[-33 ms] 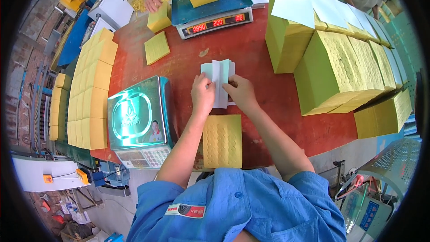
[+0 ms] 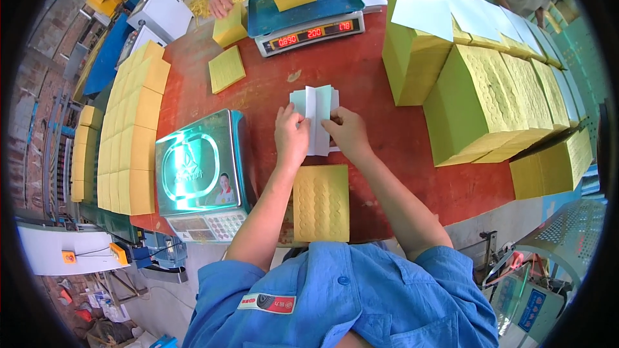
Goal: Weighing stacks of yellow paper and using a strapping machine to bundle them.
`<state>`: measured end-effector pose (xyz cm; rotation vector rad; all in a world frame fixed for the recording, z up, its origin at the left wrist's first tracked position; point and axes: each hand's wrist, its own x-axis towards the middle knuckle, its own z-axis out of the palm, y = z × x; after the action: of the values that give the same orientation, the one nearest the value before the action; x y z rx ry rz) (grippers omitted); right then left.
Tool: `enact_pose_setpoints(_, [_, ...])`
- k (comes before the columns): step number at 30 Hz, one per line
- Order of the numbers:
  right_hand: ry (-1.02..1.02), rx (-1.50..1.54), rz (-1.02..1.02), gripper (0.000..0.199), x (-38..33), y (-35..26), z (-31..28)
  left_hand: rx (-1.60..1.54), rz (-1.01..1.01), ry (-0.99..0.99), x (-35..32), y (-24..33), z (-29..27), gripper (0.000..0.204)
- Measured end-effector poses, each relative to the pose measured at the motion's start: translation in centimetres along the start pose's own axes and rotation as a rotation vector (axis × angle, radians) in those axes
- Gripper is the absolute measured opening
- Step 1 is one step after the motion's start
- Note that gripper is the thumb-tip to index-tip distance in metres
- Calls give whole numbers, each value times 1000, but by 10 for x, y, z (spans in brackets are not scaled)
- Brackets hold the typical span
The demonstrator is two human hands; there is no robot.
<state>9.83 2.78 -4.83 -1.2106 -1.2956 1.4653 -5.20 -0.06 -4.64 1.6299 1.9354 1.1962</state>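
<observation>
Over the red table (image 2: 361, 90), my two hands hold a small bundle of pale green and white paper sheets (image 2: 315, 130). My left hand (image 2: 293, 136) has its fingers closed on the left edge, with the thumb on the paper. My right hand (image 2: 348, 132) pinches the right edge between thumb and fingers. A raised white fold runs down the middle of the sheets. Closer to my body lies a yellow paper stack (image 2: 320, 203) with rows of punched marks, touched by neither hand.
Left of my arm stands a scale (image 2: 196, 161) with a shiny pan. Farther off, a second scale (image 2: 309, 32) bears yellow paper. Yellow stacks (image 2: 132, 129) line the left side; large yellow blocks (image 2: 477, 103) stand at right. Another person's hand (image 2: 220, 4) touches a yellow block.
</observation>
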Motion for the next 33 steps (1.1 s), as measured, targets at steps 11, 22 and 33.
enact_pose_setpoints(11, [108,-503,-109,25,-4,-21,0,-22,115,67,-12,22,-49,14])
enact_pose_setpoints(22, [145,-1049,-235,29,-4,-33,-8,-93,-16,111,-26,36,-79,18])
enact_pose_setpoints(33, [539,-196,-660,9,-23,-51,-15,-657,-105,43,-30,17,-101,10])
